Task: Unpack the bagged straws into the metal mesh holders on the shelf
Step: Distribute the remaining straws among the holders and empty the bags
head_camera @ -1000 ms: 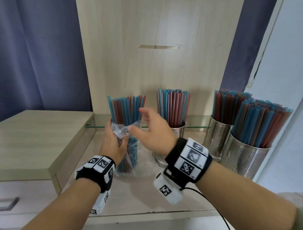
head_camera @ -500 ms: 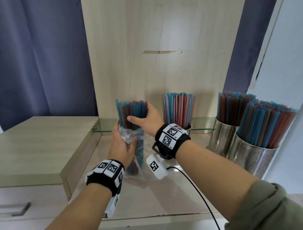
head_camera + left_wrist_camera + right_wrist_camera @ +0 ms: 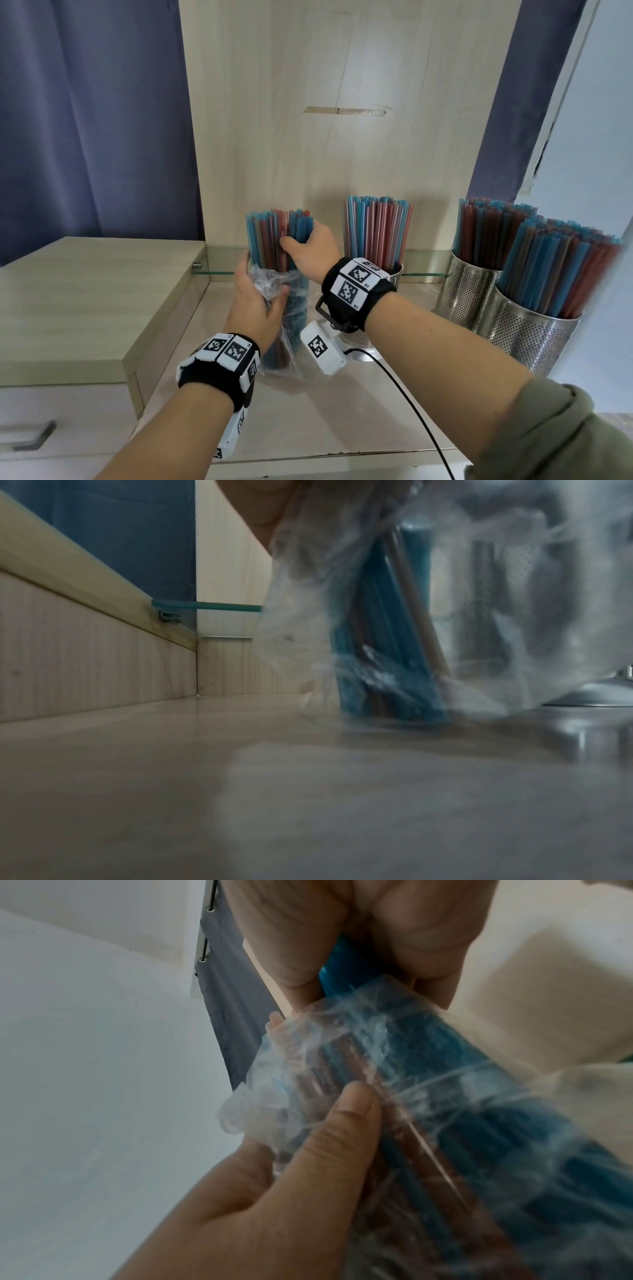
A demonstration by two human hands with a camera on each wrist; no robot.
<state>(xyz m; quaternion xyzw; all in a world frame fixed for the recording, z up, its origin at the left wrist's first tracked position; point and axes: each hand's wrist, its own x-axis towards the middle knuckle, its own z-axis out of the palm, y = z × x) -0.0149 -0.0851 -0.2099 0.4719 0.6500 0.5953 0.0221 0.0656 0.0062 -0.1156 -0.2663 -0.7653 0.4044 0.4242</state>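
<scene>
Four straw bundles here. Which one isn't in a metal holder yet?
The leftmost bundle, in both hands: its lower half sits in a clear plastic bag. The other three stand in perforated metal holders.

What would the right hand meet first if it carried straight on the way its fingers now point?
Nothing new: the right hand already grips the straws standing in the plastic bag. Past them lies, probably, the wooden back panel; depth is unclear.

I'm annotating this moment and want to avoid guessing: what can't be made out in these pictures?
- Base of the middle perforated metal holder: head view, hidden behind the right hand and its wristband.
- Lower ends of the blue and red straws: left wrist view, blurred by the crumpled clear plastic bag.
- Left hand fingers: head view, behind the bag.
- Straw count: too dense in any view.
</scene>
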